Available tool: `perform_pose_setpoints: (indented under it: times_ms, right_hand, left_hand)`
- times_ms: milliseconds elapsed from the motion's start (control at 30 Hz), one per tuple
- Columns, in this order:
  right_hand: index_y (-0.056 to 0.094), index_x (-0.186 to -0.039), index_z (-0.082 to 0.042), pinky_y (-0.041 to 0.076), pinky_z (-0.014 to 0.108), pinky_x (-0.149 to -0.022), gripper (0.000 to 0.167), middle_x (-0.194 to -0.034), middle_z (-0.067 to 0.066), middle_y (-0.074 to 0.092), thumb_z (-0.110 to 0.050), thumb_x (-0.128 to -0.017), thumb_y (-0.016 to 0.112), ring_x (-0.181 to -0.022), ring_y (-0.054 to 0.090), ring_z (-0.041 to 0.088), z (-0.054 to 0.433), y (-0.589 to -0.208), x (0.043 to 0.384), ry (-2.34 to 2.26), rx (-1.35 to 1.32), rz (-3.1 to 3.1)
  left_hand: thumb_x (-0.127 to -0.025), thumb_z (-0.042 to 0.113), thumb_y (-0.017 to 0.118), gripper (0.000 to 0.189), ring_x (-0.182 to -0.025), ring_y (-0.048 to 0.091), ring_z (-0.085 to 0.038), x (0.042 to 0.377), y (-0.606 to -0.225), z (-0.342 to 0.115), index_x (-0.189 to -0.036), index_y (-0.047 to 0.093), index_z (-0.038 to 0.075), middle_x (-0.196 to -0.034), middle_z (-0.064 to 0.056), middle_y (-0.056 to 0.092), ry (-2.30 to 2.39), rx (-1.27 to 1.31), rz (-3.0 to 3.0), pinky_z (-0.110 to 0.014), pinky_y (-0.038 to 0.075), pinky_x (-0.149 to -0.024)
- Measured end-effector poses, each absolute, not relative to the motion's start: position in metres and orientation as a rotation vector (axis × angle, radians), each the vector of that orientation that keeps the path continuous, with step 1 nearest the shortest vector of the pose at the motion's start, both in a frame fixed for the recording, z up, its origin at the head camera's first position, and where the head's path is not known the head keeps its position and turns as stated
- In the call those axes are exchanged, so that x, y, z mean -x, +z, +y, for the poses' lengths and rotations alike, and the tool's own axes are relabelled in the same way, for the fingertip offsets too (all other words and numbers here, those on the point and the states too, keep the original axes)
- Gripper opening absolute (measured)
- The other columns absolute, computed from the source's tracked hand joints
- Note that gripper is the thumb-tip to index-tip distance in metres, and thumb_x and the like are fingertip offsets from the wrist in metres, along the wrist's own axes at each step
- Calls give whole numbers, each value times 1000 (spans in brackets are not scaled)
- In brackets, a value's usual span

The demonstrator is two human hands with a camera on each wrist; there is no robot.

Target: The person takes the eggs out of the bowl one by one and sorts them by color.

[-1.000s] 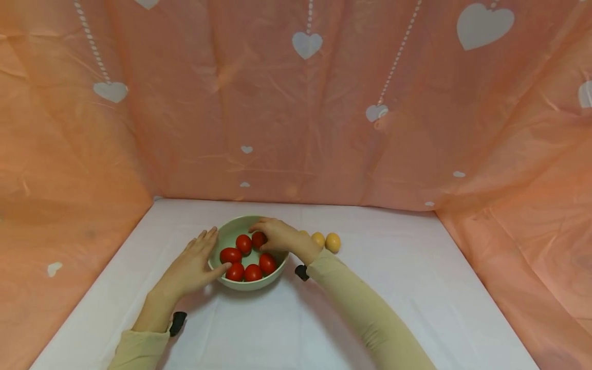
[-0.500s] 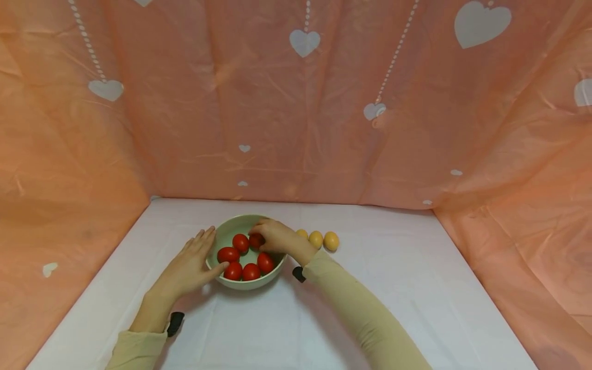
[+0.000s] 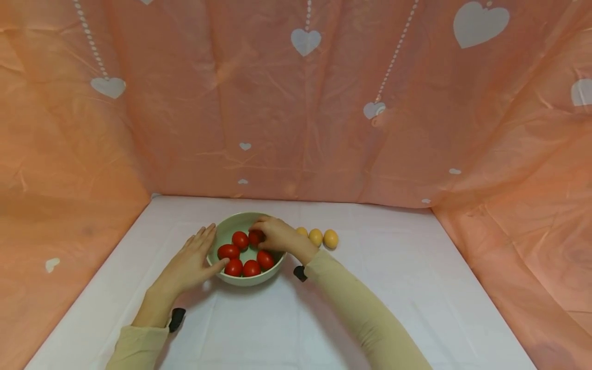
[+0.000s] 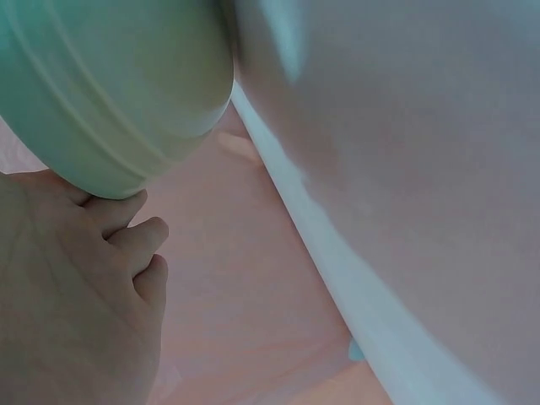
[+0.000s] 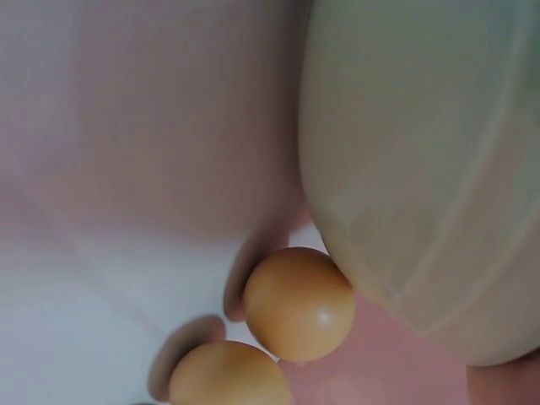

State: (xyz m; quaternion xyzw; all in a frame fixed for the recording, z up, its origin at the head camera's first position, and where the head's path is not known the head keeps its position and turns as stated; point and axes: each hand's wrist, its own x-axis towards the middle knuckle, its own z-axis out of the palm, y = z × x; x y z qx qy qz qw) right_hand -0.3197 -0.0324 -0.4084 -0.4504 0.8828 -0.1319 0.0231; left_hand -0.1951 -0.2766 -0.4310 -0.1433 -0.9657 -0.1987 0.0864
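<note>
Left hand: a bare left hand [image 3: 187, 264] is resting at the bowl's nine o'clock, its fingers lying straight and its thumb reaching over the rim.
Bowl: one round, pale-green, smooth bowl [image 3: 246, 281] is standing upright on the white cloth-covered table [image 3: 259, 329].
Reds: six glossy red oval tomatoes [image 3: 228, 252] are lying in the bowl, at about one, four, six, seven, nine and eleven o'clock.
Right hand: a bare right hand [image 3: 279, 236] is reaching in from three o'clock, its thumb and fingers pinching the one o'clock tomato [image 3: 255, 238], partly hiding it.
Yellows: three smooth yellow egg-shaped objects [image 3: 315, 237] are sitting in a row outside the bowl, toward three o'clock.
</note>
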Motion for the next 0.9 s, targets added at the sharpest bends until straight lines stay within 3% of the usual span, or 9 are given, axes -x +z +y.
perform_pose_setpoints:
  times_ms: [233,400,900]
  right_hand:
    - [68,-136,-8,54,32,-103,48,-141,13,61,-10,-90,80,-121,64,26,-21,-405,317,-649,1385,2757]
    - [68,-136,-5,57,26,-96,49,-142,15,59,-4,-88,81,-115,68,27,-10,-407,312,-952,1373,2725]
    - [66,-132,6,59,25,-94,48,-139,18,60,6,-86,80,-123,65,33,33,-415,292,-1573,1347,2672]
  left_hand:
    - [-99,52,64,92,-153,23,-50,198,-430,-275,-158,30,-10,-166,-28,27,-589,439,-2872,-64,21,-124]
    - [-98,50,65,92,-153,24,-50,199,-432,-275,-158,30,-10,-166,-28,27,-591,442,-2867,-65,21,-124]
    - [-97,48,66,92,-151,25,-52,196,-426,-275,-156,32,-13,-164,-31,29,-532,443,-2896,-64,21,-124]
